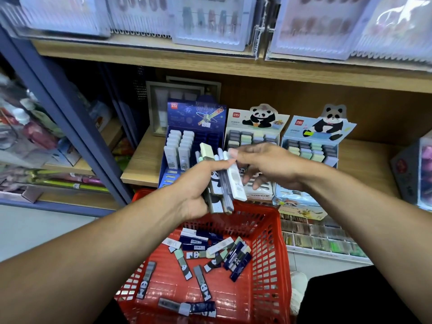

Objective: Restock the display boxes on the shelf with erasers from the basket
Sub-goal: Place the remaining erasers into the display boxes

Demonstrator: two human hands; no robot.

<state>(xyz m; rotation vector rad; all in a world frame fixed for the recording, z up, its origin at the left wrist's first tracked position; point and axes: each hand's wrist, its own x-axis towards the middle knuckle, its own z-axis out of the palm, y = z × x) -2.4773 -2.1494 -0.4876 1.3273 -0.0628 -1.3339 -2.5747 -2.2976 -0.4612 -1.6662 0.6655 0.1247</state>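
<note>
Left hand [196, 185] clamps a fan of erasers [218, 181]; right hand [264, 164] pinches the white eraser [236, 181]. Draw it out straight for the blue display box [187, 146].

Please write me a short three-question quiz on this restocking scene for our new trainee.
1. True or false: the left hand grips a bundle of erasers.
2. Which display box has empty slots on its right side? A) blue box B) middle panda box C) right panda box
3. Fill in: the loose erasers lie in a ____ basket.

Key
1. True; the right hand pinches the white eraser at the bundle's edge.
2. A; white erasers fill its left columns only.
3. Red.
</note>
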